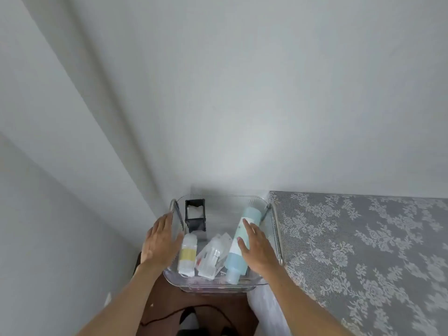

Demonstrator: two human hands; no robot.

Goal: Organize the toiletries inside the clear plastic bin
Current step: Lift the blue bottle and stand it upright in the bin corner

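Note:
A clear plastic bin stands in the corner by the wall. Inside it lie a tall light-blue bottle leaning along the right side, a small white bottle with a yellow band on the left, and clear plastic packets between them. A black open-frame holder stands at the back left. My left hand is spread flat against the bin's left wall. My right hand is open over the right side, its fingers resting on the blue bottle.
A surface covered in grey lace-patterned cloth adjoins the bin on the right. White walls meet in a corner behind it. Below the bin is a dark brown surface with a black cable.

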